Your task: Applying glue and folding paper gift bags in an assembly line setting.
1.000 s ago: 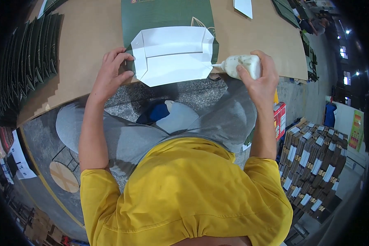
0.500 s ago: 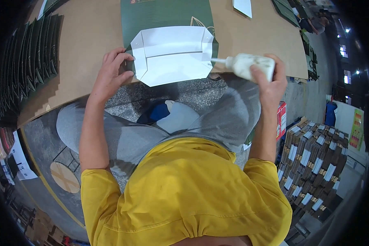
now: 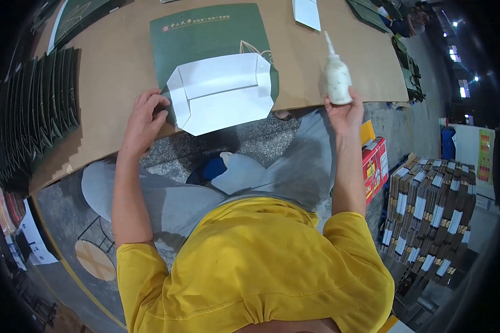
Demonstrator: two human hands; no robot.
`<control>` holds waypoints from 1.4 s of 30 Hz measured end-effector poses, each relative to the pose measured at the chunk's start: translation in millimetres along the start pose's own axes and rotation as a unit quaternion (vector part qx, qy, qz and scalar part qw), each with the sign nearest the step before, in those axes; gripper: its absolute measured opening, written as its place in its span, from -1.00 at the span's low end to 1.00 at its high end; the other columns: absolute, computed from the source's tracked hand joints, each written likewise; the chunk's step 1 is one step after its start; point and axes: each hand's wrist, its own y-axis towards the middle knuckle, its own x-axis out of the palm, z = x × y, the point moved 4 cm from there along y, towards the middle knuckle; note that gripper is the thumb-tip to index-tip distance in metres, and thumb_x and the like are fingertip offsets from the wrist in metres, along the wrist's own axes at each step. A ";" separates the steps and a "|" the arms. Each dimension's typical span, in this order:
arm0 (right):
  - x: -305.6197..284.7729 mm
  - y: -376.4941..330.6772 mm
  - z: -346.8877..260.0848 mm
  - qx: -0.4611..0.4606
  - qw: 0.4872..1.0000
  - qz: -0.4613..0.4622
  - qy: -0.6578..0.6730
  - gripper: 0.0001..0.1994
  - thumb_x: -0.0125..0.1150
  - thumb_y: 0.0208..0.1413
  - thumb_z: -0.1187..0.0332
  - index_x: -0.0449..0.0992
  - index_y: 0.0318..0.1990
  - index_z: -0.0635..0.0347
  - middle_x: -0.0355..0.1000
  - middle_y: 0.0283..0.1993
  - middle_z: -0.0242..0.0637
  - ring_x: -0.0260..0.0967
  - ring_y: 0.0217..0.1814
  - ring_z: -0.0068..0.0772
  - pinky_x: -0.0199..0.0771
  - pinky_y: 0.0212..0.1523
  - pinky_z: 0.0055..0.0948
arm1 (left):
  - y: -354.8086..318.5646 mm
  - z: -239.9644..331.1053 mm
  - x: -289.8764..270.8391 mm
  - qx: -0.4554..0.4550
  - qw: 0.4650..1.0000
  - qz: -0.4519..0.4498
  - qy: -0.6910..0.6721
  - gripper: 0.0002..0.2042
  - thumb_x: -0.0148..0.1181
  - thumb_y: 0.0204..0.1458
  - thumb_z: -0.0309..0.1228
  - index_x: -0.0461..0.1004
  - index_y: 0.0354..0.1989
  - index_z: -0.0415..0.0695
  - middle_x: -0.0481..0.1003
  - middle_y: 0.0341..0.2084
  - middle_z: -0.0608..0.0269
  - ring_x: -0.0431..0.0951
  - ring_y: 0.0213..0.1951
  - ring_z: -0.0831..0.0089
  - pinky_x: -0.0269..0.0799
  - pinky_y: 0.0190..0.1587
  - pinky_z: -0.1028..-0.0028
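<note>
A flat green paper bag [image 3: 211, 39] lies on the brown cardboard-covered table [image 3: 116, 66], its white folded bottom [image 3: 222, 91] open toward me. My left hand [image 3: 144, 119] presses on the table at the bag's lower left corner, fingers touching the white flap's edge. My right hand [image 3: 344, 111] grips a white glue bottle [image 3: 336, 77] and holds it upright, nozzle pointing away, to the right of the bag and apart from it.
A fanned row of dark green flat bags [image 3: 39, 105] lies on the table's left. A white sheet [image 3: 307, 12] sits at the far edge. Stacked bundles of folded cartons [image 3: 428, 216] and a red box [image 3: 375, 164] stand on the floor at right.
My right hand has lifted the glue bottle away from the white flap's right edge, turned it upright and moved it right. My left hand stays at the bag's left corner.
</note>
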 end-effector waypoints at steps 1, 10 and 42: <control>0.1 4.6 -0.7 -0.024 0.994 0.074 -0.073 -0.59 0.02 0.11 0.16 0.31 0.03 0.25 0.37 -0.08 -0.04 0.38 -0.19 -0.13 0.48 -0.27 -0.22 | 2.0 0.3 -0.7 0.002 1.000 0.001 0.002 -0.75 0.12 -0.16 -0.58 0.37 -0.24 -0.17 0.30 0.00 0.03 0.29 0.04 0.13 0.27 0.04 0.33; -24.8 51.8 3.0 -0.266 0.687 0.171 -0.654 -0.51 0.12 0.09 0.17 0.23 0.06 0.34 0.33 -0.05 0.04 0.30 -0.07 0.04 0.30 -0.02 -0.19 | 13.2 -2.4 -4.4 -0.035 0.998 0.047 0.033 -0.83 0.12 -0.12 -0.59 0.32 -0.32 -0.22 0.46 -0.29 0.09 0.45 -0.20 0.21 0.37 -0.13 0.36; 82.9 -15.6 75.5 -0.354 0.466 -0.380 -0.717 -0.32 0.28 -0.23 0.17 0.27 0.11 0.27 0.19 0.15 -0.18 0.09 0.17 -0.11 0.13 0.13 -0.15 | -13.5 41.3 32.8 0.132 0.917 -0.024 0.377 -0.38 0.33 -0.28 -0.20 0.35 -0.03 -0.32 0.32 -0.06 0.06 0.29 0.01 0.10 0.23 0.07 0.22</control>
